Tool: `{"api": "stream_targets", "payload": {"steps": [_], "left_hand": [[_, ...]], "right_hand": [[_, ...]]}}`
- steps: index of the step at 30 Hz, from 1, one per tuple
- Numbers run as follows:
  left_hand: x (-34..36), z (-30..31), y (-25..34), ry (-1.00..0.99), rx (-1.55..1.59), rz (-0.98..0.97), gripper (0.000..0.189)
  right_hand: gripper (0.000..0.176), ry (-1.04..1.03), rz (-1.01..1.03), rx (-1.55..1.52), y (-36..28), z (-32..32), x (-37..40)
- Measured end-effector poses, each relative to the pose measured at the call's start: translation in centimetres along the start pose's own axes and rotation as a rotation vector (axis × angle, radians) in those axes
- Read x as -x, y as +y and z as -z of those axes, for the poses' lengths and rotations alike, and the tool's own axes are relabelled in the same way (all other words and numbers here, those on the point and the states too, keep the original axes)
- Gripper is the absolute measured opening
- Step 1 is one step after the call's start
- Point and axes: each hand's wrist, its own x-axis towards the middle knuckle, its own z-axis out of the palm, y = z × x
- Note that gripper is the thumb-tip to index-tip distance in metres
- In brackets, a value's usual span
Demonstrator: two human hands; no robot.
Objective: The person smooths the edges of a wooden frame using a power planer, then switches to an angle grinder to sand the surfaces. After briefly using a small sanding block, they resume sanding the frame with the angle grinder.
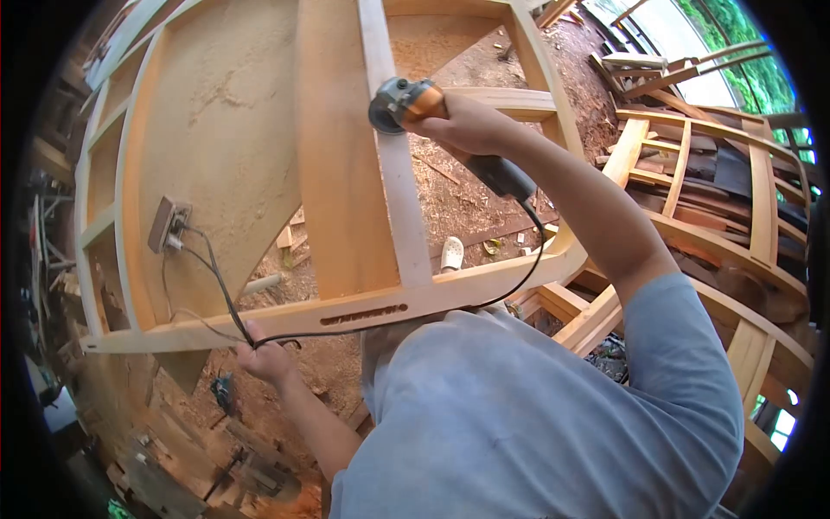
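Note:
My right hand (464, 126) is closed round an orange and grey angle grinder (421, 100). The grinder's disc lies over a pale narrow crosspiece (404, 190) of a large wooden frame (484, 283). From its rear end a black power cord (380, 329) loops down and runs left along the near rail. My left hand (266, 359) grips the cord beside that rail, its fingers partly hidden. Further left, two plugs sit in a socket box (168, 225), which stands on a flat sheet of board (220, 147) within the frame.
A wide plank (341, 173) spans the frame left of the crosspiece. Curved wooden frames (761, 199) stand at the right over stacked timber. Wood shavings cover the ground, and a pale clog (452, 254) shows below the frame. Offcuts (181, 441) lie at lower left.

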Motion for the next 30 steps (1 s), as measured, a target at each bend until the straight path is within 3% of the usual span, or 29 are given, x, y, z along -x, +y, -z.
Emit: {"api": "stream_targets", "payload": {"steps": [4,6,8,12,14,15,18,20,22,25,27,30], "left_hand": [[-0.5,-1.2,-1.2,0.087,-0.167,-0.086,0.025],[-1.0,-1.2,-2.3,0.078,-0.177,-0.084,0.027],[-1.3,-1.1,-3.1,0.082,-0.197,-0.074,0.028],[-1.3,-1.1,-4.1,0.116,-0.532,-0.106,0.036],[-1.2,-1.2,-5.0,0.138,-0.803,-0.305,0.037],[-1.3,-1.4,-5.5,0.15,-0.668,-0.39,0.038],[-0.8,-1.9,-4.1,0.139,-0.673,-0.402,0.038],[-0.7,-2.0,-3.9,0.129,-0.669,-0.39,0.038],[-0.9,-1.5,-4.1,0.124,-0.671,-0.376,0.039],[-1.5,-0.4,-4.4,0.023,-0.62,-0.294,0.032],[-2.0,-0.1,-2.9,0.015,-0.396,-0.173,0.031],[-2.6,0.1,-0.4,0.05,-0.253,-0.225,0.029]], "right_hand": [[0.047,0.039,-0.145,0.004,4.1,1.5,-0.7],[0.048,0.181,-0.062,-0.05,8.0,2.5,0.4],[0.044,0.232,-0.241,-0.121,8.9,4.8,3.3],[0.04,0.398,-0.404,-0.293,16.4,8.6,6.8],[0.034,0.49,-0.431,-0.45,17.1,10.0,8.6],[0.034,0.496,-0.442,-0.446,17.9,10.4,8.9],[0.032,0.557,-0.518,-0.438,19.0,10.0,9.3],[0.036,0.51,-0.453,-0.336,16.9,8.3,8.7],[0.038,0.422,-0.452,-0.453,15.6,6.5,7.4],[0.038,0.398,-0.337,-0.281,11.7,4.0,5.2],[0.041,0.322,-0.327,-0.22,9.1,2.5,3.9],[0.035,0.287,-0.251,-0.155,5.1,0.0,1.8]]}}
